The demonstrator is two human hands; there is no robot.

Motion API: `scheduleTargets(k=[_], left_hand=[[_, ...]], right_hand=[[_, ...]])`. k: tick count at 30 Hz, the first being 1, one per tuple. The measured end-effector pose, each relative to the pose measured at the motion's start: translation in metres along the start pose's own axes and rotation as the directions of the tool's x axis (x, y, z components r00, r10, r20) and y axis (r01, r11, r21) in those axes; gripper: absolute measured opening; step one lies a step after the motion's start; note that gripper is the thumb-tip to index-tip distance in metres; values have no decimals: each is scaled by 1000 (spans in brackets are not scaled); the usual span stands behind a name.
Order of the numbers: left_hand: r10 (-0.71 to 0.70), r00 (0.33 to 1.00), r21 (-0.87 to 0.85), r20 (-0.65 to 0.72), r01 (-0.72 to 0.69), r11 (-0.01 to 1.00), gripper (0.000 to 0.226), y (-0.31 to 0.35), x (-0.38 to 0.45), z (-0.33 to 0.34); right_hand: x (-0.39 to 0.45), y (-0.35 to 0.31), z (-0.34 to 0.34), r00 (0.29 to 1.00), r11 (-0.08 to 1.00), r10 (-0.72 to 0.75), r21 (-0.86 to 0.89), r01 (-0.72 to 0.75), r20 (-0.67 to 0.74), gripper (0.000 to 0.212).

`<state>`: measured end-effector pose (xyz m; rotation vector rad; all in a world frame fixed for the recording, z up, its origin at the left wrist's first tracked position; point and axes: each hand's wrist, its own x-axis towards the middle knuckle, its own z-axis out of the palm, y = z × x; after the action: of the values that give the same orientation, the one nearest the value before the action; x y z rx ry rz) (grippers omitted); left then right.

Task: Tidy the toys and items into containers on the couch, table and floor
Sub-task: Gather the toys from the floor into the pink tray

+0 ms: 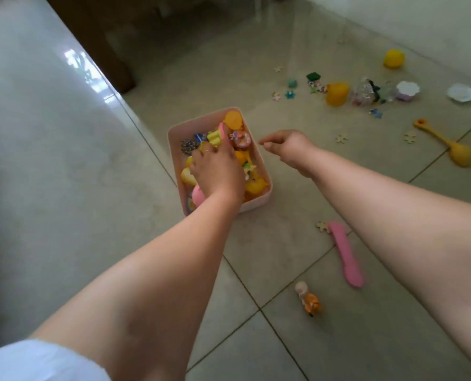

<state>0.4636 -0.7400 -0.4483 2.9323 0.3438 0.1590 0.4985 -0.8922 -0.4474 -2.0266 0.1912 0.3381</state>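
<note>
- A pink box (259, 160) sat on the tiled floor (284, 257) just beside a pale glossy table (50, 133), and it was nearly full of small toys, mostly yellow, orange and pink.
- Among them were a doughnut toy (242, 141) with sprinkles near the far end and an orange cup (233, 119) at the far corner.
- The left hand (216, 171) was down inside the box, palm down on the toys, fingers bent among them; whether it gripped any one piece could not be told. A ring showed on one finger.
- The right hand (286, 147) hovered just beside the box's right rim, fingers loosely curled with the thumb near the fingertips; nothing could be seen in it.
- Near the right forearm, a pink spatula (345, 254) lay flat on the floor, with a wooden puzzle piece (322, 225) touching its far end.
- Closer to the person, a small doll (308, 298) in orange lay on its side next to a tile seam.
- Farther out, well apart from the box, was a scatter: a yellow cup (337, 93) on its side, a yellow ball (393, 59), a yellow spoon (448, 145), two white scalloped dishes (461, 92), and more puzzle pieces, some blue.
- A white sleeve (36, 361) showed at the lower left corner.
</note>
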Motion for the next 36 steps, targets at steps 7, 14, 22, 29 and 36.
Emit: scheduleTargets(k=[7, 14, 22, 29, 36], left_hand=[[516, 842, -199, -156, -539, 819, 16, 46, -52, 15], [509, 705, -249, 494, -447, 859, 45, 87, -113, 58], [371, 745, -209, 554, -306, 929, 23, 109, -119, 73], [329, 746, -183, 579, -274, 944, 17, 112, -110, 72], [230, 814, -287, 534, -82, 954, 14, 97, -96, 63]], right_hand=[[-26, 67, -67, 979, 986, 156, -43, -163, -130, 18], [-73, 136, -112, 921, 899, 261, -274, -341, -289, 24], [-103, 175, -118, 906, 857, 336, -315, -407, -257, 20], [-103, 158, -112, 960, 889, 198, -376, -262, -200, 27], [-113, 135, -70, 943, 718, 275, -693, -71, 189, 58]])
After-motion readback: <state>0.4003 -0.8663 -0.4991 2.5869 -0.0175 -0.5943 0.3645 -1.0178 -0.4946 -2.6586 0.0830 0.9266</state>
